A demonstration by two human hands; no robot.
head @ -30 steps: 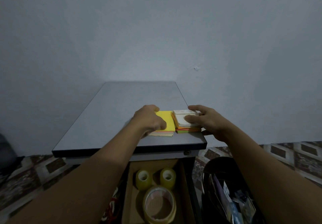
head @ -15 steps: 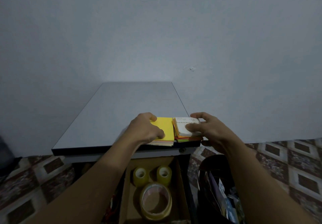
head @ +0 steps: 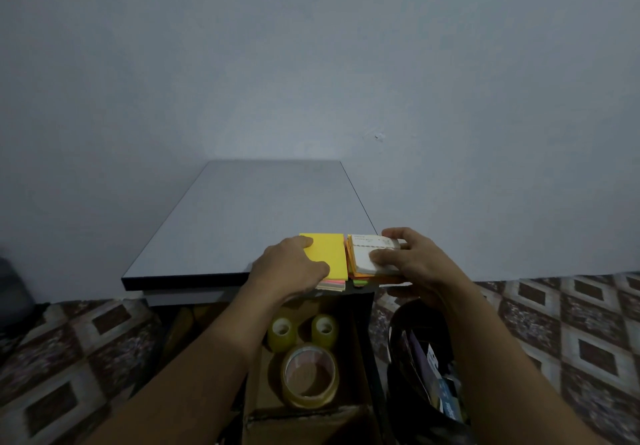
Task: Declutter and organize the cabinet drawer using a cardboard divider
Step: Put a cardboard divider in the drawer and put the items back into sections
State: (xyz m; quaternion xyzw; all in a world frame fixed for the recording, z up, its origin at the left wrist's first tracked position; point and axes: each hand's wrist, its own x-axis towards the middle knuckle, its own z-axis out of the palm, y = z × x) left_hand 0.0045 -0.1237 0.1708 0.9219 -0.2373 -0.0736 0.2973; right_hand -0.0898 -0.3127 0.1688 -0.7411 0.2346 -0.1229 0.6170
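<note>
A yellow-topped pad of sticky notes (head: pixel 329 257) sits at the front right edge of the grey cabinet top (head: pixel 256 216), jutting over the edge. My left hand (head: pixel 291 269) grips its left side. Beside it lies a white-topped stack of orange and green notes (head: pixel 363 257), with my right hand (head: pixel 408 261) clamped around it, thumb on top. Below, the open drawer holds a cardboard divider (head: pixel 356 358) containing two small tape rolls (head: pixel 282 330) (head: pixel 324 328) and one big tape roll (head: pixel 310 377).
A black bin (head: pixel 426 358) with papers stands right of the drawer on the patterned floor (head: pixel 571 333). A plain wall (head: pixel 311 63) rises behind the cabinet. A dark object (head: pixel 14 295) sits at the far left.
Both hands have drawn the two note stacks toward me, up to and partly over the cabinet's front edge. The view has tilted a little lower.
</note>
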